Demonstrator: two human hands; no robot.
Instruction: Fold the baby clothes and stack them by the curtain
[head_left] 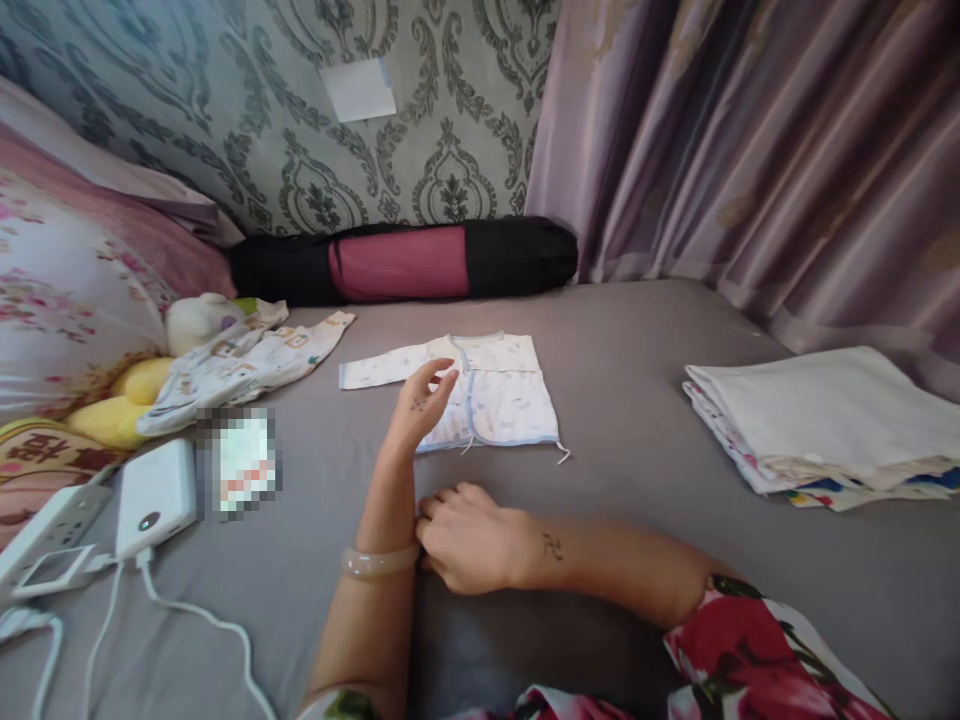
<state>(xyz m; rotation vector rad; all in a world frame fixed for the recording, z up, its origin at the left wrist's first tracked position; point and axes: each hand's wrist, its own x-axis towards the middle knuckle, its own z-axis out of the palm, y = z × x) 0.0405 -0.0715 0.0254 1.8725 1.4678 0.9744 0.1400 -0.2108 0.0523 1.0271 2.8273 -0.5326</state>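
Pretty loud floral sleeve (739, 640) on the right arm: red blooms, green leaves, white background. Milky, translucent bangle (381, 562) on the left forearm, dark dotty ink (418, 404) on the left hand (429, 402), plus a black hooked-cross mark (553, 547) near the right wrist.

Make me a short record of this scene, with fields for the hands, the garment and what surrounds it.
Surface: grey sheet
Garment: white baby shirt with blue trim, lying flat; sleeve on the left stretched out, the other apparently folded across the front
Left hand: over the shirt, fingers loosely curved; contact unclear
Right hand: fingers curled, beside the left forearm; grip unclear
Right side: stack of folded cloths
Left side: white power bank, power strip, printed garment
Far side: black-and-pink cylindrical bag
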